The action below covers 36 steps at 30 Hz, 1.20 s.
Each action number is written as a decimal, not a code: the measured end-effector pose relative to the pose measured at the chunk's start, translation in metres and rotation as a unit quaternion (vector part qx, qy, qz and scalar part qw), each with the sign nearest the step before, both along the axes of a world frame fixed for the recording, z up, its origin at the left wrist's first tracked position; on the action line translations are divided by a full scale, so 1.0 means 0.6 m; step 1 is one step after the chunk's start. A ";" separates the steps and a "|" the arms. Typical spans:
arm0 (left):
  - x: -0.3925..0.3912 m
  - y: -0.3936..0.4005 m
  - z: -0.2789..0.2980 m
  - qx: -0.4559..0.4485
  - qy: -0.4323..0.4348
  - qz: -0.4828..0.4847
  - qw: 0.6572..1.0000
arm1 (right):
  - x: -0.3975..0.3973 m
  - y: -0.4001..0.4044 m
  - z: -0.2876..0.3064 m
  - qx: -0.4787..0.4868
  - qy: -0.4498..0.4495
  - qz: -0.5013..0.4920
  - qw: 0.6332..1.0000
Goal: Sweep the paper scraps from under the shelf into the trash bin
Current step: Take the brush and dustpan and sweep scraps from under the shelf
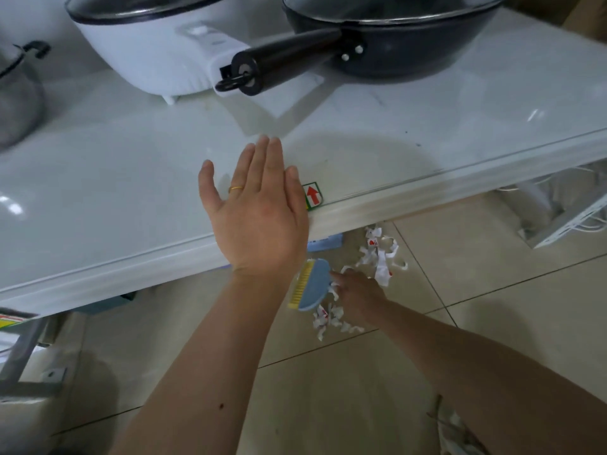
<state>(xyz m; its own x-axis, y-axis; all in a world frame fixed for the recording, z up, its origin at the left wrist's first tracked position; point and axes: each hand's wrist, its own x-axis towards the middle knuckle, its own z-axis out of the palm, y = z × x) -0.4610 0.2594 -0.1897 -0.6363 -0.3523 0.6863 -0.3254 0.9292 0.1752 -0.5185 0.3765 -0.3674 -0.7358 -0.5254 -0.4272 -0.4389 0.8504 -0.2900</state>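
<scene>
My left hand (256,208) lies flat and open on the white glass shelf top (115,192), near its front edge. Below the shelf, my right hand (358,297) grips a small blue brush with yellow bristles (312,285) down at the tiled floor. White paper scraps (382,257) with red marks lie on the tiles just right of the brush, and more scraps (328,320) sit under and beside my right hand. No trash bin is in view.
A white electric cooker (157,44) and a dark wok with a long black handle (377,37) stand on the shelf. A blue object (325,243) shows under the shelf edge. White wires and a metal bracket (565,218) lie at right.
</scene>
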 end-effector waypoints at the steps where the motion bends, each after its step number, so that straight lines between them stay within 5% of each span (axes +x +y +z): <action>1: -0.002 0.001 -0.001 0.005 -0.016 0.008 1.000 | -0.004 -0.009 -0.004 -0.010 0.005 -0.019 1.000; 8: -0.006 0.002 -0.010 -0.021 -0.047 0.026 0.998 | -0.026 -0.057 -0.028 -0.006 -0.003 -0.127 0.992; 18: 0.002 0.010 0.005 0.028 -0.136 0.035 0.990 | 0.005 -0.026 -0.012 0.060 -0.006 -0.087 0.994; 24: 0.003 0.018 0.020 0.022 -0.176 0.039 0.983 | -0.009 0.033 0.030 -0.007 0.110 -0.100 0.989; 29: -0.039 0.060 0.038 0.032 -0.199 -0.019 0.979 | -0.035 0.074 0.042 -0.070 0.102 -0.215 0.969; 36: -0.075 0.067 0.034 0.031 -0.268 -0.079 0.960 | -0.083 0.103 0.034 -0.117 0.127 -0.244 0.954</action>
<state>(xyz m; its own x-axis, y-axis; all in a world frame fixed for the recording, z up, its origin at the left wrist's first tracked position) -0.5060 0.2994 -0.1690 -0.9407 -0.2521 0.2270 -0.2402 0.9675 0.0792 -0.5683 0.4386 -0.3467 -0.9816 -0.1522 -0.1152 -0.0879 0.8962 -0.4348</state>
